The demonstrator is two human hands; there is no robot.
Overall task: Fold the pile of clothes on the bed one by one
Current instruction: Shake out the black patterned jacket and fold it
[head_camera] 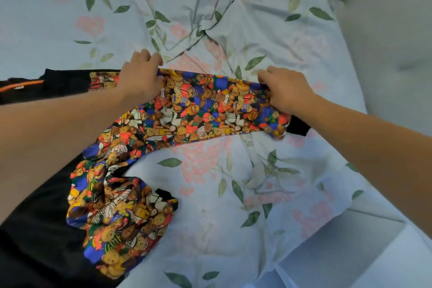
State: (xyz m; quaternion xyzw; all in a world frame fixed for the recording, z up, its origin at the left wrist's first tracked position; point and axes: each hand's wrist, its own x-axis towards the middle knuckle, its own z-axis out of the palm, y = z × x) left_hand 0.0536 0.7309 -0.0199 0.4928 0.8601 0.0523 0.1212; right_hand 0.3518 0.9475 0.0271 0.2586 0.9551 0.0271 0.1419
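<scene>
A garment of black fabric with sleeves in a bright teddy-bear print lies on the bed, over its pale blue sheet printed with green leaves and pink flowers. One printed sleeve is stretched out flat, its long axis running almost straight left to right across the view, tilting slightly down toward the right; its black cuff points right. The other printed sleeve lies crumpled nearer the camera, its black cuff pointing right as well. The black body of the garment spreads to the left edge of the view, with an orange stripe near its far corner.

The left hand rests on the stretched sleeve near the shoulder end, fingers curled over the far edge of the cloth and close together. The right hand grips the same sleeve just short of the cuff, its fingers bunched and pinching the printed fabric at the far edge.

A grey padded surface stands at the right beyond the bed.
</scene>
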